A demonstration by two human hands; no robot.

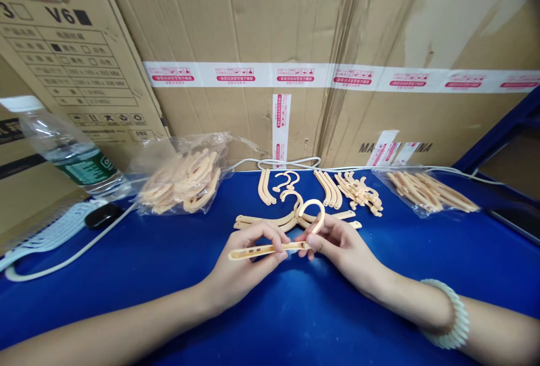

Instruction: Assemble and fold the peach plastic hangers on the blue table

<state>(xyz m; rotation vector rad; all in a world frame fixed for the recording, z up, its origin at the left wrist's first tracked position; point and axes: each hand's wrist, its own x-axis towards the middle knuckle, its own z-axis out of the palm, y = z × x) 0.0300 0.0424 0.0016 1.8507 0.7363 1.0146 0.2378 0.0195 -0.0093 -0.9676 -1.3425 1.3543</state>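
Above the bench (270, 321), the left hand (236, 273) pinches a hanger arm (253, 251) lying crosswise between closed fingers; its right end reaches the hook (322, 215), pinched by the right hand (350, 251), nearer that end.

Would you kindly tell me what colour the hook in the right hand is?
The hook is pale peach-beige; it shows best in the head view.

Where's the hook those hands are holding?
Just right of centre in the head view: the hook is in the right hand, at the right end of the strip held by the left hand.
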